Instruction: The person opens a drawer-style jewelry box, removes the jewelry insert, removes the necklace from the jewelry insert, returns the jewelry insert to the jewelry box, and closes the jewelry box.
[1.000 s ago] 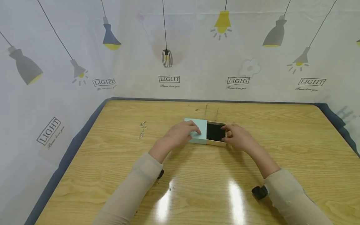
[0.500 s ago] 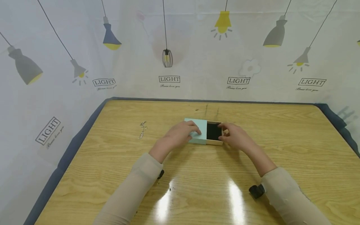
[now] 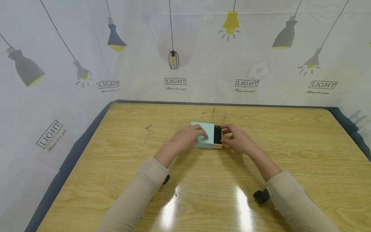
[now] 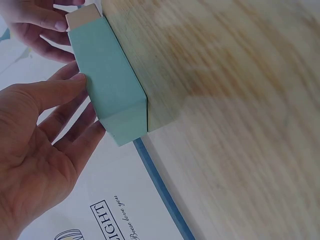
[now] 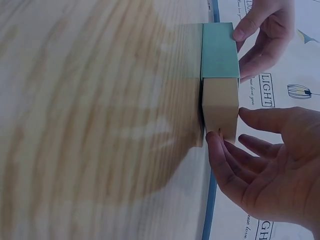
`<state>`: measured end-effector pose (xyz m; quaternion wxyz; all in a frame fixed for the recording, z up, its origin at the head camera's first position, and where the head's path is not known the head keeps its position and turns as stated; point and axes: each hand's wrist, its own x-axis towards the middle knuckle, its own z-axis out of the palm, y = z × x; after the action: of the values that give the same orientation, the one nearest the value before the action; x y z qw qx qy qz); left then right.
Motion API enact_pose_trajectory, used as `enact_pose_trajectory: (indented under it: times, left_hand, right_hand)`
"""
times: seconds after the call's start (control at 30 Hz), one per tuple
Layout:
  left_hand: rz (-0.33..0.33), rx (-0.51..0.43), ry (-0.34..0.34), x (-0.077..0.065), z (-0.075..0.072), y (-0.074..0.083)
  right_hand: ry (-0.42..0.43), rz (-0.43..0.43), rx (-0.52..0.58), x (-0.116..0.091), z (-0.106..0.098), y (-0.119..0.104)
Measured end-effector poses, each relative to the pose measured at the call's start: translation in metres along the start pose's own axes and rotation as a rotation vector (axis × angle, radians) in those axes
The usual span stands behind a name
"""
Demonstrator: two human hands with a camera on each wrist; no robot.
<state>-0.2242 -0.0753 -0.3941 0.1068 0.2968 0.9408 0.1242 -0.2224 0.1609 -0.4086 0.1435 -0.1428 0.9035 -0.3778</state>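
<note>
A pale blue slide-out box (image 3: 207,132) lies on the wooden table. From its right end sticks out a tan inner tray (image 5: 220,107) with a black lining (image 3: 218,135), only a short part of it showing. My left hand (image 3: 186,137) rests on the blue sleeve, its fingers spread over the top and its thumb at the near upper edge in the left wrist view. At the tray's right end, my right hand (image 3: 237,138) holds the end wall, thumb at the near corner and index finger at the far one.
A thin silvery chain (image 3: 148,133) lies loosely on the table (image 3: 203,199), left of the box. Behind the table hangs a white cloth (image 3: 203,58) printed with lamps. A dark wrist camera (image 3: 261,196) sits at the right sleeve.
The right hand has moved left, and the tray has slid into the sleeve, so less black lining shows. The left hand stays in place on the sleeve.
</note>
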Motion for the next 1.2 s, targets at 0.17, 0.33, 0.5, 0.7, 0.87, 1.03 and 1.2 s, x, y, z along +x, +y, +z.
enact_pose_trajectory:
  times: [0.17,0.33,0.5,0.7,0.87,1.03,1.2]
  left_hand:
    - [-0.003,0.003,-0.002,0.001,0.000,0.000]
    - [-0.004,0.000,-0.002,0.000,-0.001,0.001]
    - [-0.007,0.000,-0.002,0.000,-0.002,0.002]
    - [-0.008,0.007,-0.005,0.000,-0.002,0.002]
    - [-0.008,0.011,-0.005,0.001,-0.002,0.002]
    - [-0.006,0.004,-0.006,0.001,-0.002,0.002]
    - [-0.005,0.012,-0.010,0.002,-0.001,0.001]
  right_hand:
    - [0.009,-0.013,0.001,0.003,0.001,0.000]
    - [0.002,-0.009,0.010,0.005,0.002,0.000]
    - [-0.002,-0.010,0.030,0.006,0.002,0.000]
    - [-0.005,-0.026,0.092,0.008,0.005,0.000]
    - [-0.028,-0.022,0.199,0.010,0.007,0.000]
    - [-0.057,-0.024,0.302,0.011,0.010,-0.002]
    - [-0.102,-0.009,0.399,0.013,0.012,-0.002]
